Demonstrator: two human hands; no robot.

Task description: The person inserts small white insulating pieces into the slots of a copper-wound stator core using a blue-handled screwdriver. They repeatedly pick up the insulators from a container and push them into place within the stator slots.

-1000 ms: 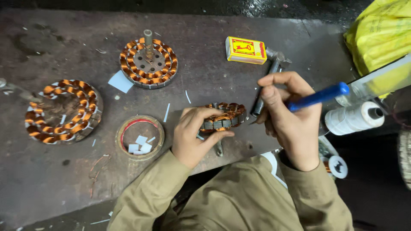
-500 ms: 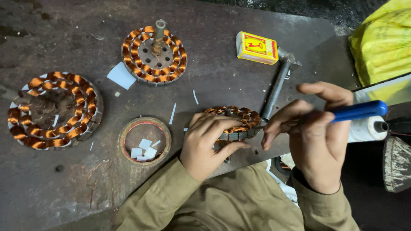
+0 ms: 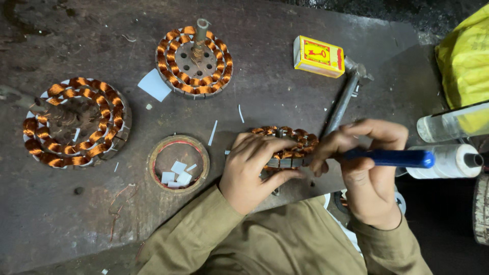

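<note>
My left hand (image 3: 254, 170), fingers curled and spread, clamps the copper-wound stator (image 3: 288, 145) at centre frame against the metal bench (image 3: 76, 224). My right hand (image 3: 367, 168) is closed round a blue-handled tool (image 3: 389, 158), its tip at the stator's right edge. Count: three wound stators, the second (image 3: 193, 63) at upper centre, the third (image 3: 74, 122) at left; one yellow matchbox (image 3: 318, 56); one hammer (image 3: 344, 99); one round tin (image 3: 178, 163) holding white paper slips. Both forearms enter from the lower edge, wrists bent inward.
</note>
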